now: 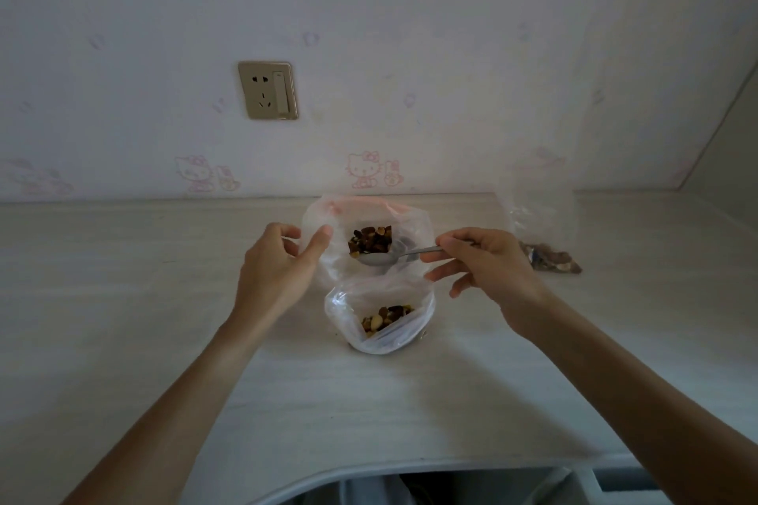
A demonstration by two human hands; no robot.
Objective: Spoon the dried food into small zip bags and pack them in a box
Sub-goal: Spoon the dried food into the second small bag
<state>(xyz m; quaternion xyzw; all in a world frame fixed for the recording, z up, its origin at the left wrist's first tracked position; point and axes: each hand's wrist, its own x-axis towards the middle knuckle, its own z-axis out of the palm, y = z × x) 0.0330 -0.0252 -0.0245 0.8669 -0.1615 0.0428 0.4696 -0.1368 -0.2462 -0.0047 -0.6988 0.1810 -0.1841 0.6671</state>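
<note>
Over far bag point(410, 223) | spoon point(379, 258) level, bowl leftward | right hand point(484, 262) pinching handle

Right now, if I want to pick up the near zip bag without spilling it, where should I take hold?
Probably pinch the near zip bag at its open upper rim, on the left edge, coming from above. The dried food sits low inside and the mouth faces up and gapes, so lifting by the rim should keep it upright. The left hand is nearest; the right hand holds the spoon.

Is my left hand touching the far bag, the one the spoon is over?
Touching. The head view shows the left hand with its thumb lying against the far bag on its left rim and the fingers curled round that edge, no gap visible.
</note>
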